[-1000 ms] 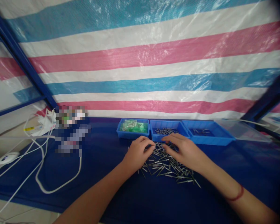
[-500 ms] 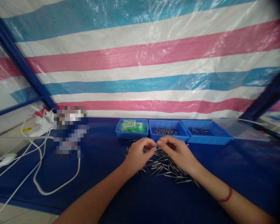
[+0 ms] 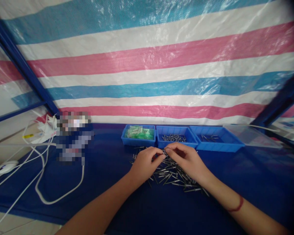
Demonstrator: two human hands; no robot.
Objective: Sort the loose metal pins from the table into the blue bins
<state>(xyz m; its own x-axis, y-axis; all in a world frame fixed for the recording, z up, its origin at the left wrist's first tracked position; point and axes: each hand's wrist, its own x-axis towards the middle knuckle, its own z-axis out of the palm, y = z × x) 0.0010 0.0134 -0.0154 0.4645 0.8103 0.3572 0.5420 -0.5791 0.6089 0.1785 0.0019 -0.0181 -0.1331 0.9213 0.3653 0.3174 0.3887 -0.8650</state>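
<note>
A loose pile of thin metal pins (image 3: 172,178) lies on the dark blue table cover. Both hands hover over its far edge, fingertips meeting. My left hand (image 3: 145,162) is curled in a pinch, and my right hand (image 3: 186,160) is curled in a pinch facing it. A small pin seems to be held between the two pinches, too small to see clearly. Just behind the hands stand three blue trays: one with green parts (image 3: 139,133), one with metal pins (image 3: 175,138) and one with a few pins (image 3: 212,138).
White cables (image 3: 41,192) loop across the left of the table toward a white plug block (image 3: 45,130). A blurred-out object (image 3: 73,137) stands at the back left. A clear plastic lid (image 3: 253,137) lies right of the trays. A striped tarp forms the back wall.
The hands lifted from lying spread on the pile and brought their fingertips together in a pinch; since half a second ago they have sunk slightly toward the pins.
</note>
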